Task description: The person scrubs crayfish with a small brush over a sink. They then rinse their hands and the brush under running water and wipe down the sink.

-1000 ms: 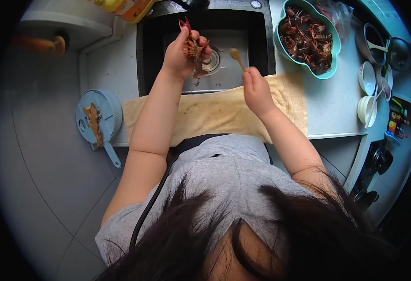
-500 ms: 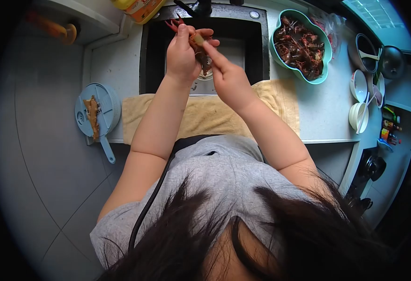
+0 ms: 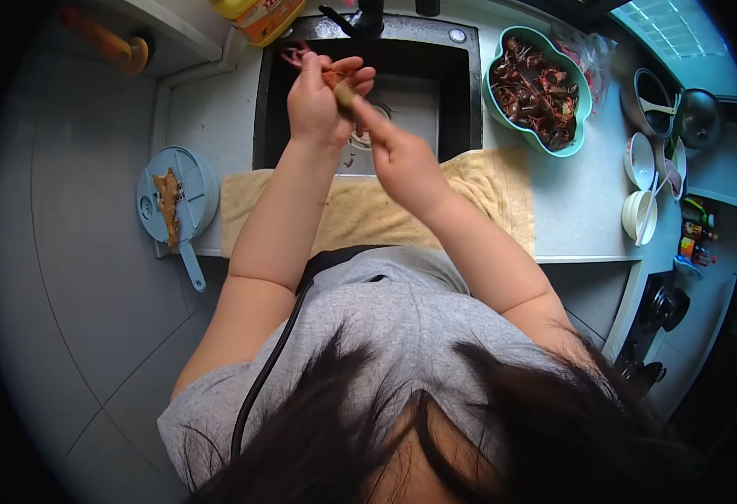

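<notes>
Over the black-rimmed sink (image 3: 461, 92), my left hand (image 3: 314, 109) grips a red crayfish (image 3: 335, 77), its claws poking out past the thumb. My right hand (image 3: 406, 160) is closed on a small brush (image 3: 345, 97) with a pale head, its index finger stretched along the handle. The brush head lies against the crayfish, beside my left palm. Part of the crayfish is hidden by the hands and the brush. A green-rimmed bowl (image 3: 585, 99) full of dark red crayfish stands on the counter right of the sink.
A beige towel (image 3: 486, 193) lies along the counter's front edge. On the left, ginger (image 3: 168, 206) rests on a light-blue lidded basket (image 3: 205, 189). A yellow bottle (image 3: 259, 17) and black faucet (image 3: 367, 18) stand behind. Several bowls (image 3: 639, 160) are at the right.
My right hand has moved left from beside the sink drain and brought the brush onto the crayfish. My left hand still holds the crayfish, now tilted more to the left. The camera view has shifted slightly.
</notes>
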The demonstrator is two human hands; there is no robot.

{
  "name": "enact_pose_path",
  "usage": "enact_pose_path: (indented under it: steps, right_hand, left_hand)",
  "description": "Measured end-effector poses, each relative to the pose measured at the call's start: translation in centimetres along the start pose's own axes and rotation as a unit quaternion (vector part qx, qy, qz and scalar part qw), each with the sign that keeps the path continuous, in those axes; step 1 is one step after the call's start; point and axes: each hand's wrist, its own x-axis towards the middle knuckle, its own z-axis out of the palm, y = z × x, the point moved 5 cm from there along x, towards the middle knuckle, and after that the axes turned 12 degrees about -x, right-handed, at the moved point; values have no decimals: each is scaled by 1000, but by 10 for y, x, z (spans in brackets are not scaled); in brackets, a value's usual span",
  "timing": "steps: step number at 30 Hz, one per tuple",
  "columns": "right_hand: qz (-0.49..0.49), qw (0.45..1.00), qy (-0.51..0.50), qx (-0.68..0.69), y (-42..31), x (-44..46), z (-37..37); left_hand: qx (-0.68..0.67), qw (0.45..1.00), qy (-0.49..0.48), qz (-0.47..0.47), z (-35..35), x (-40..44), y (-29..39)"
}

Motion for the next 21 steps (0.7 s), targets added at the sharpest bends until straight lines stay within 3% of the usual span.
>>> enact_pose_path:
  steps: [2,4,6,8,10,12,14,16,18,21]
  right_hand:
    - [124,989,-69,34,4,12,-4]
    - [109,992,-68,12,2,7,0]
    - [-26,999,6,-34,-6,-6,5]
    - [-14,1000,1,-27,0,-3,-1]
    - [121,990,-50,46,8,9,-8]
    - [94,995,-32,3,3,3,-8]
    - [7,999,-47,-10,-1,-11,2]
    - [7,999,-33,-8,-4,-4,-5]
    - [113,991,-68,25,3,7,-12]
    - [32,999,-31,25,0,-5,-3]
  left_hand:
    - [-19,999,-6,-36,7,-7,-8]
    - [-24,999,-12,-24,3,0,-5]
    - [-68,997,22,-6,-7,5,6]
    - [-58,998,16,-13,-4,0,2]
    - [-99,993,-14,-58,11,-11,-9]
    - [-101,993,-33,-49,7,-4,-4]
    - [-87,996,18,-13,-6,3,6]
    - [-84,996,12,-18,-1,-2,3]
    - [-76,997,-11,-32,13,-11,-4]
    - [-67,997,31,1,6,2,11]
